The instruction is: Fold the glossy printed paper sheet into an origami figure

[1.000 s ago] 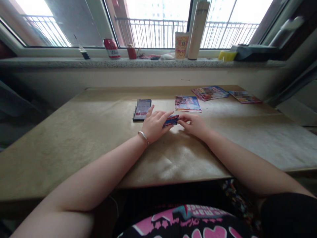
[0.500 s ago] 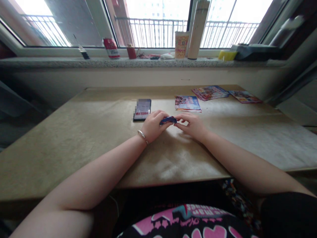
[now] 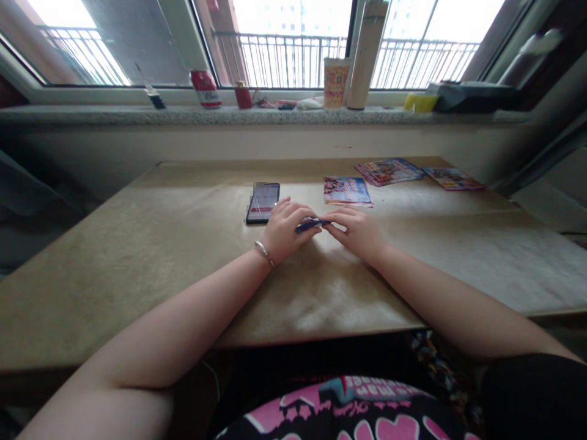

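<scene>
Between my two hands is a small, flat dark blue packet (image 3: 308, 225), held just above the table and seen nearly edge-on. My left hand (image 3: 285, 227), with a silver bangle at the wrist, grips its left part between thumb and fingers. At its right end the thumb and fingertips of my right hand (image 3: 354, 231) are pinched together on it. My fingers cover much of the packet. Just behind my left hand a phone (image 3: 263, 201) with a lit screen lies on the table. Beyond my right hand lies a small pile of colourful printed packets (image 3: 347, 190).
More printed packets lie at the back right of the table (image 3: 137, 256), in a fanned pile (image 3: 389, 171) and a smaller one (image 3: 453, 178). On the windowsill (image 3: 275, 115) stand a red can (image 3: 205, 90), a red bottle (image 3: 243, 95), a paper cup (image 3: 336, 82) and a tall tube (image 3: 365, 58).
The packet has turned flatter and shows less of its printed face. The fingers of my left hand have lifted a little, and my right fingertips have closed on the packet's right end.
</scene>
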Motion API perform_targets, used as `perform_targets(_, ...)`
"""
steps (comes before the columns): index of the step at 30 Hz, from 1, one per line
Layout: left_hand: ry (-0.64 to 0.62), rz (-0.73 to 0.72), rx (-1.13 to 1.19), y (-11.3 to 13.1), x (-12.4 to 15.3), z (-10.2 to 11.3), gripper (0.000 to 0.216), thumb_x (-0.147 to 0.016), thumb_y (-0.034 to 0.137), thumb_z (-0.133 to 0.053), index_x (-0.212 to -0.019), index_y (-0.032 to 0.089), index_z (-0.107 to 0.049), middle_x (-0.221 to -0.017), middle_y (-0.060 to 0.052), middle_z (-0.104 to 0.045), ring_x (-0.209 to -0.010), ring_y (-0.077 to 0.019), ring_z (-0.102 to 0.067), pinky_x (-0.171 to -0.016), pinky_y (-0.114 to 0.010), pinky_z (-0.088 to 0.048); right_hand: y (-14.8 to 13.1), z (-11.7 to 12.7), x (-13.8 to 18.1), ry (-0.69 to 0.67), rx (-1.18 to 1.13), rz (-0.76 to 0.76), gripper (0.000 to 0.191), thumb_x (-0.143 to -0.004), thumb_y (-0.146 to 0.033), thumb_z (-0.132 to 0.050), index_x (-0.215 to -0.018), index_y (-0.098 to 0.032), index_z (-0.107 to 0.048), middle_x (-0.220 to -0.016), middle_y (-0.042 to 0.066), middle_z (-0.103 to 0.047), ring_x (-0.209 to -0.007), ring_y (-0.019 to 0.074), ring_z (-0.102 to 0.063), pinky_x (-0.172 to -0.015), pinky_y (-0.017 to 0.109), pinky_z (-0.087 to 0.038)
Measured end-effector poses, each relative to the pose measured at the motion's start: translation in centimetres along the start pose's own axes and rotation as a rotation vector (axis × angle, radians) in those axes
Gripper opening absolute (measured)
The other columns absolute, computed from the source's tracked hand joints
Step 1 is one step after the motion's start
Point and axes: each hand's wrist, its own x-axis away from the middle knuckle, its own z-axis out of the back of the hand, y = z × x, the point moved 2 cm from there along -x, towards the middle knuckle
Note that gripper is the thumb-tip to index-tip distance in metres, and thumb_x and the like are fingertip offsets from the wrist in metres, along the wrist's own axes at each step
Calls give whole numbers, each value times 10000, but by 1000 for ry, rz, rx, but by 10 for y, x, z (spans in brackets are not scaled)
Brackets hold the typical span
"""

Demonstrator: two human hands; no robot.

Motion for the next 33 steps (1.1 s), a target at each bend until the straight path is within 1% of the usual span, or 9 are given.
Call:
perform_targets(4, 68, 13, -20, 2, 0, 3, 194, -863, 408, -626, -922, 225, -656, -927, -16, -697, -896, -166, -623, -1063, -415, -331, -1, 3, 0, 59, 51, 7, 160, -889, -319, -584, -928, -250, -724, -913, 27, -733, -882, 189, -641, -831, 339, -511)
perform_targets(8, 34, 25, 19, 2, -1, 4, 174, -880, 396, -609, -874, 233, -669, -901, -1, -715, -865, -144, -640, -1092, -407, -296, -2, 3, 0, 77, 34, 29, 138, -879, -326, -604, -909, -255, -718, -890, 20, -733, -875, 187, -638, -822, 340, -510)
perform_targets(12, 18, 25, 53, 1, -1, 3, 146, -891, 358, -599, -869, 234, -672, -923, 3, -727, -890, -143, -642, -1108, -412, -277, -2, 4, 0, 116, -6, 31, 117, -870, -318, -622, -891, -250, -715, -889, 18, -733, -876, 179, -638, -816, 325, -512)
perform_targets(15, 74, 7, 59, 1, -1, 3, 123, -877, 331, -623, -930, 234, -675, -947, -4, -723, -911, -153, -634, -1091, -417, -302, -3, 7, -1, 151, 24, 29, 104, -863, -310, -632, -872, -248, -715, -868, 19, -731, -867, 179, -632, -805, 322, -511)
perform_targets(18, 137, 8, 63, 2, 0, 4, 176, -844, 331, -667, -985, 226, -667, -961, -18, -716, -932, -169, -627, -1039, -405, -360, -6, 11, -1, 163, 116, 62, 105, -866, -307, -627, -869, -248, -714, -877, 19, -732, -871, 187, -620, -805, 331, -500)
perform_targets(22, 152, -11, 111, 4, 0, 5, 104, -848, 307, -665, -909, 223, -676, -931, -19, -713, -906, -161, -629, -897, -343, -446, -8, 14, -1, 164, 192, 62, 106, -869, -300, -618, -865, -251, -712, -878, 17, -731, -886, 197, -606, -798, 340, -486)
perform_targets(26, 137, -11, 200, 2, 1, 3, 46, -865, 229, -637, -886, 212, -675, -921, -21, -702, -869, -144, -631, -850, -318, -476, -6, 15, 0, 170, 158, 54, 93, -863, -302, -624, -846, -251, -700, -867, 23, -722, -885, 198, -601, -799, 346, -487)
perform_targets(33, 124, 42, 312, -2, 2, 1, 39, -856, 187, -641, -886, 193, -666, -938, -31, -693, -881, -134, -643, -824, -290, -520, -1, 13, -2, 192, -5, 137, 35, -840, -276, -655, -848, -244, -665, -886, 28, -710, -871, 182, -607, -833, 351, -495)
